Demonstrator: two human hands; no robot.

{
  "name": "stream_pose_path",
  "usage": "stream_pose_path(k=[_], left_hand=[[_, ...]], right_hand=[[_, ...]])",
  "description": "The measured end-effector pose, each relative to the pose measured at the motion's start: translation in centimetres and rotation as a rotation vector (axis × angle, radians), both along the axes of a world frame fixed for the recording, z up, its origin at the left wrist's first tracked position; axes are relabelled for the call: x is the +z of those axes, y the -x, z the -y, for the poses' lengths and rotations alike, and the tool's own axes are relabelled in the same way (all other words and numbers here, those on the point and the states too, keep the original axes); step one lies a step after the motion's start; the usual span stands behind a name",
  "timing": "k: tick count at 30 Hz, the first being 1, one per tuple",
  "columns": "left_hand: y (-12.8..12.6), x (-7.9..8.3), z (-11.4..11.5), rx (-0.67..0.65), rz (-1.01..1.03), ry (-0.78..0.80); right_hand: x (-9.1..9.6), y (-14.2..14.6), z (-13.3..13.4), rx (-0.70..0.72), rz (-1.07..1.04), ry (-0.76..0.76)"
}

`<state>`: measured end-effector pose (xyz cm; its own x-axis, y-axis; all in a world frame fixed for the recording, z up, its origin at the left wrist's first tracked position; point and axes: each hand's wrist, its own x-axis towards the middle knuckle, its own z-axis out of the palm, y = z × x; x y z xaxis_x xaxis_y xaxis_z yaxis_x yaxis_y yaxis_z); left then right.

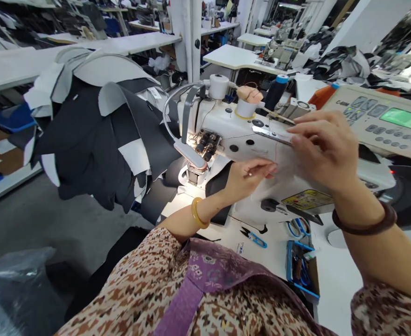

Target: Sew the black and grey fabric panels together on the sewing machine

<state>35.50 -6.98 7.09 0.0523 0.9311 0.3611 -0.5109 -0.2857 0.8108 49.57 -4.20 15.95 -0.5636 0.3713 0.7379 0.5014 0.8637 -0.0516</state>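
Note:
A white sewing machine (254, 149) stands in front of me with its lamp lit over the needle area. My left hand (249, 177) is in front of the machine's arm, thumb and fingertips pinched on a fine thread (275, 151) that runs upward. Higher and to the right, my right hand (326, 147) is closed around slim metal tweezers (271, 134) pointing left across the machine's top. Part of that hand is blurred. Dark fabric (221, 191) lies under the machine's head, partly hidden by my left forearm.
A large pile of dark pieces with pale backing (96, 135) is left of the machine. Blue thread snips (254, 238), blue-handled scissors (299, 227) and a blue box of tools (303, 270) lie on the table. A control panel (383, 119) stands at right.

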Motion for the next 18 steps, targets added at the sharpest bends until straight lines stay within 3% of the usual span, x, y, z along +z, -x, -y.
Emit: stream_pose_path(k=[2, 5, 7, 10, 15, 18], left_hand=[[0.5, -1.4, 1.3, 0.028, -0.088, -0.056], [1.3, -3.0, 2.9, 0.065, -0.168, -0.114], [1.8, -3.6, 3.4, 0.039, -0.164, -0.082], [2.4, -4.4, 3.2, -0.001, -0.071, 0.072], [4.0, -4.7, 1.6, 0.303, 0.141, 0.455], [4.7, -3.8, 0.7, 0.359, 0.245, 0.513]], right_hand=[[-1.2, -0.2, 1.5, 0.049, 0.177, -0.179], [-3.0, -0.3, 2.9, 0.09, 0.432, -0.277], [-3.9, -0.1, 3.3, 0.064, 0.454, -0.331], [-4.7, 0.2, 3.5, 0.022, 0.379, -0.34], [-5.9, 0.1, 3.9, -0.02, 0.33, -0.264], [-6.6, 0.0, 4.0, -0.034, 0.345, -0.243]])
